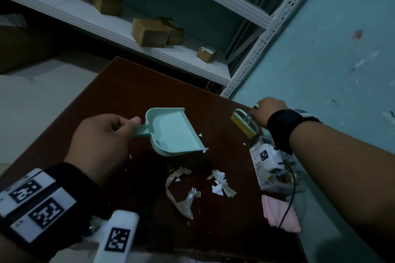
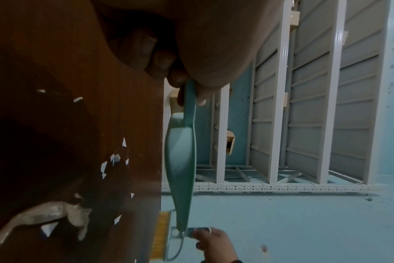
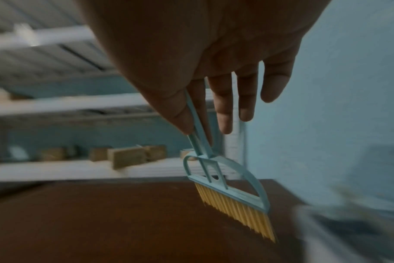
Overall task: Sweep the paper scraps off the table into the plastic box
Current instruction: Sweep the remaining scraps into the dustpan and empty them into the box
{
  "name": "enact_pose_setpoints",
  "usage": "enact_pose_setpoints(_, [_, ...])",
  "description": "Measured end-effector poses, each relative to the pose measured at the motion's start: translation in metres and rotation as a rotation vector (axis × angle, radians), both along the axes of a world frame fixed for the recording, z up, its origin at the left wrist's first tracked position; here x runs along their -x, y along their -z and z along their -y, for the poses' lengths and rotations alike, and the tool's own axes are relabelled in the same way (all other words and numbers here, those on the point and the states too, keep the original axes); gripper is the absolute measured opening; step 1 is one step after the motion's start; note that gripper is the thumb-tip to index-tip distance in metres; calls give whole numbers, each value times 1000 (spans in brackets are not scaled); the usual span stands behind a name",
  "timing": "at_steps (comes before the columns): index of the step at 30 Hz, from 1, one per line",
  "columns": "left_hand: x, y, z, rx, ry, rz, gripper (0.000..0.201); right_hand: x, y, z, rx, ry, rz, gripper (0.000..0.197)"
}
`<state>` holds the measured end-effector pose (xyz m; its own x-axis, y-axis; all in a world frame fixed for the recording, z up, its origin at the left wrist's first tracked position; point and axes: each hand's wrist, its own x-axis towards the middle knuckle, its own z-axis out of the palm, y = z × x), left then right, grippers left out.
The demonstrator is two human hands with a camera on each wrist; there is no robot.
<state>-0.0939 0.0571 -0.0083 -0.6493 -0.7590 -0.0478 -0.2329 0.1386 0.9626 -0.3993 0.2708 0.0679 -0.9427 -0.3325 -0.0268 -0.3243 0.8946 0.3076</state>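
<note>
My left hand grips the handle of a mint-green dustpan held over the brown table, its mouth facing right and toward me. The same dustpan shows edge-on in the left wrist view. My right hand pinches the handle of a small brush with yellow bristles near the table's right edge; the brush hangs bristles-down over the tabletop. White paper scraps and crumpled tape strips lie on the table in front of the dustpan. The plastic box, holding scraps, sits off the table's right edge under my right forearm.
A pink cloth lies at the table's right edge by the box. White metal shelving with cardboard boxes stands behind the table. A teal wall runs along the right side.
</note>
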Motion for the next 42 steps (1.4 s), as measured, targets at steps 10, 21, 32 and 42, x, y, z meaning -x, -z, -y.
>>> enact_pose_setpoints(10, [-11,-3,7,-1,1,0,35,-12,32,-6,91,146,75,35])
enact_pose_setpoints(21, [-16,-5,15,18,-24,11,34,-37,11,15,160,-48,92,30])
enact_pose_setpoints(32, [-32,1,34,123,-71,77,39,-120,34,17,37,-249,261,22])
enact_pose_setpoints(42, [-48,3,46,86,-142,105,37,-125,23,34,188,-201,138,31])
